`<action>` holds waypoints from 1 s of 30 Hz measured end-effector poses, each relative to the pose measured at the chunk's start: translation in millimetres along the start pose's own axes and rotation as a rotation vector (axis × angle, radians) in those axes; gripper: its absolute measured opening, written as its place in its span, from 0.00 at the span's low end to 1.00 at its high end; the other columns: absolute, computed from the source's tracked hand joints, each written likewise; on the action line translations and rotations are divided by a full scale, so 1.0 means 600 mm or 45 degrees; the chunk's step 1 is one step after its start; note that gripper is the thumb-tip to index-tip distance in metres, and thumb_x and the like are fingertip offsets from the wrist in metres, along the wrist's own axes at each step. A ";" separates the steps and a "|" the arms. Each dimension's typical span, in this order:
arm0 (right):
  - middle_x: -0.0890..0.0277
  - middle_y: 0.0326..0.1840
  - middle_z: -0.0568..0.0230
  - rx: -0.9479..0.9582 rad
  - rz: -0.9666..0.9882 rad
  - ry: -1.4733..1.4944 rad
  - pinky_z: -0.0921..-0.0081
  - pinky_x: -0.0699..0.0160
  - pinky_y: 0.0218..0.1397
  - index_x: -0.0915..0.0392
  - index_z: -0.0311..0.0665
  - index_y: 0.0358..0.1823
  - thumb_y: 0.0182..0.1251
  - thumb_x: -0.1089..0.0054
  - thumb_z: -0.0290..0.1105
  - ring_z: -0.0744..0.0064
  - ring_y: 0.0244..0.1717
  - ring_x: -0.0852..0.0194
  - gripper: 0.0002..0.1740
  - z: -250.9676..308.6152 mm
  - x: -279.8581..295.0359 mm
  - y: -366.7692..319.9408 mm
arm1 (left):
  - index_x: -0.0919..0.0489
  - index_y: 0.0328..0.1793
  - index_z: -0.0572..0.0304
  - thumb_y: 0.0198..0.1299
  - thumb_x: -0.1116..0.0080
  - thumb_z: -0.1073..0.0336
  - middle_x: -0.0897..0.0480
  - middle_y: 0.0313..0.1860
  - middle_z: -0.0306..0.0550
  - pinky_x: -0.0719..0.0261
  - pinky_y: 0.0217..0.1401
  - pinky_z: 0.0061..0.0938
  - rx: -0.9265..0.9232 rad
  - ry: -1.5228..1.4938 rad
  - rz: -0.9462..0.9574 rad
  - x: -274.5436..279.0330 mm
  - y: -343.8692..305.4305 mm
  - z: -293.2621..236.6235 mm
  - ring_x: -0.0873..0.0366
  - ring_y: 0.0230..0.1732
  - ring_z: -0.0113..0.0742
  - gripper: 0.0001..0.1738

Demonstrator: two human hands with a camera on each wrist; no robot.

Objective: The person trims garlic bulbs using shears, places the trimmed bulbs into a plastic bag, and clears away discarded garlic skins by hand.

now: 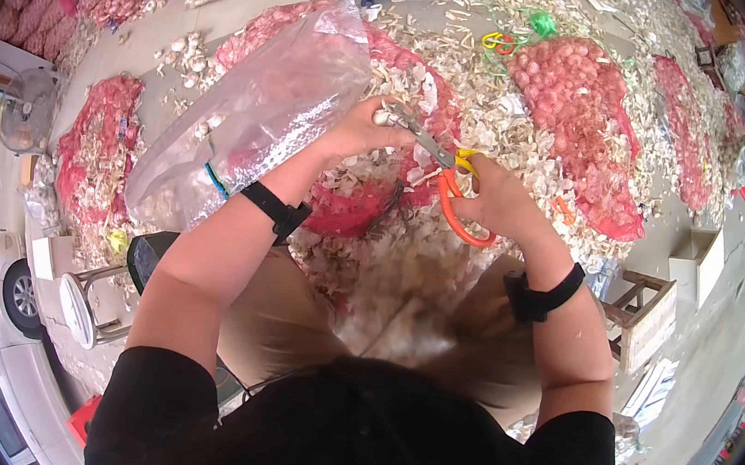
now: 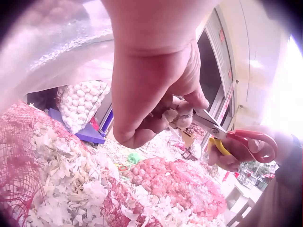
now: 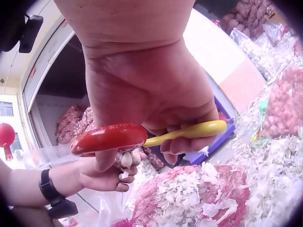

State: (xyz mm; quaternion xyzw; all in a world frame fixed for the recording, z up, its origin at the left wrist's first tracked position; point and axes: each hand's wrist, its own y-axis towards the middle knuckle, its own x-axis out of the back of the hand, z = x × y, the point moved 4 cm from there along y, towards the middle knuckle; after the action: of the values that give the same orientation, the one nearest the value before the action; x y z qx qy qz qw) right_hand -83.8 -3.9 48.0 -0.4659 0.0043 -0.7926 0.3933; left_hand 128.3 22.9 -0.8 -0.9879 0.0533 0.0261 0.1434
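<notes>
Above the red mesh sack (image 1: 342, 215), heaped with papery garlic skins (image 1: 496, 134), my left hand (image 1: 362, 129) pinches a garlic bulb (image 2: 182, 117) between curled fingers and thumb. My right hand (image 1: 499, 202) is clamped through the red and yellow loops of the scissors (image 1: 445, 160), whose blades meet the bulb. The hazard, as I judge it: my fingertips sit just beside the blades. If the small bulb slips, the cut could land on skin, or the bulb could drop into the skins on the sack.
</notes>
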 end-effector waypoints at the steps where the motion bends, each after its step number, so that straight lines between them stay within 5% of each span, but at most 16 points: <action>1: 0.25 0.45 0.42 -0.001 -0.001 0.002 0.63 0.27 0.47 0.30 0.30 0.51 0.47 0.34 0.52 0.50 0.44 0.24 0.37 0.003 0.003 -0.002 | 0.31 0.59 0.59 0.51 0.32 0.65 0.23 0.46 0.39 0.26 0.52 0.24 0.024 -0.033 -0.044 0.000 -0.001 0.000 0.25 0.44 0.27 0.30; 10: 0.24 0.37 0.47 -0.071 0.227 0.446 0.65 0.29 0.46 0.30 0.30 0.50 0.46 0.34 0.59 0.54 0.41 0.24 0.40 0.000 -0.016 -0.009 | 0.29 0.55 0.64 0.50 0.32 0.64 0.22 0.41 0.39 0.27 0.47 0.22 0.019 0.174 -0.055 -0.008 0.004 -0.002 0.25 0.43 0.25 0.27; 15: 0.24 0.39 0.41 0.071 -0.134 -0.096 0.61 0.26 0.46 0.31 0.29 0.47 0.51 0.38 0.57 0.47 0.42 0.24 0.37 -0.026 -0.029 0.005 | 0.28 0.56 0.63 0.48 0.33 0.64 0.21 0.41 0.40 0.27 0.46 0.23 0.001 0.449 -0.046 -0.019 0.013 0.007 0.25 0.42 0.26 0.28; 19: 0.23 0.37 0.42 0.062 -0.157 -0.159 0.59 0.25 0.45 0.30 0.29 0.44 0.55 0.42 0.56 0.46 0.40 0.23 0.33 -0.030 -0.038 0.005 | 0.28 0.56 0.63 0.45 0.32 0.60 0.20 0.40 0.42 0.27 0.46 0.24 -0.010 0.693 -0.144 -0.025 0.011 0.004 0.24 0.40 0.27 0.31; 25: 0.23 0.30 0.44 0.042 -0.151 -0.174 0.57 0.25 0.41 0.27 0.29 0.36 0.59 0.47 0.56 0.44 0.36 0.23 0.30 -0.040 -0.050 0.010 | 0.29 0.54 0.66 0.43 0.30 0.59 0.20 0.40 0.46 0.26 0.46 0.28 0.125 0.561 -0.103 -0.026 0.013 0.010 0.23 0.41 0.34 0.33; 28: 0.23 0.30 0.42 0.081 -0.090 0.008 0.56 0.26 0.40 0.27 0.29 0.33 0.59 0.47 0.56 0.42 0.35 0.24 0.30 -0.056 -0.061 0.020 | 0.29 0.54 0.65 0.42 0.29 0.58 0.20 0.40 0.46 0.27 0.47 0.28 0.080 0.314 -0.115 -0.026 0.024 0.037 0.23 0.42 0.35 0.33; 30: 0.23 0.26 0.47 -0.023 -0.025 0.280 0.61 0.27 0.34 0.25 0.28 0.34 0.59 0.47 0.61 0.50 0.30 0.23 0.35 -0.066 -0.071 0.025 | 0.29 0.54 0.62 0.42 0.29 0.58 0.20 0.41 0.47 0.27 0.47 0.28 -0.022 0.492 -0.130 -0.027 0.020 0.032 0.24 0.43 0.35 0.33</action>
State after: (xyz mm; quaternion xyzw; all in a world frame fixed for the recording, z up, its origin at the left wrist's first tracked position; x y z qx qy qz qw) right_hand -92.7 -2.0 -11.2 -0.3798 0.0500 -0.8426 0.3785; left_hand 110.2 18.4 -21.7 -0.9771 0.0295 -0.1708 0.1231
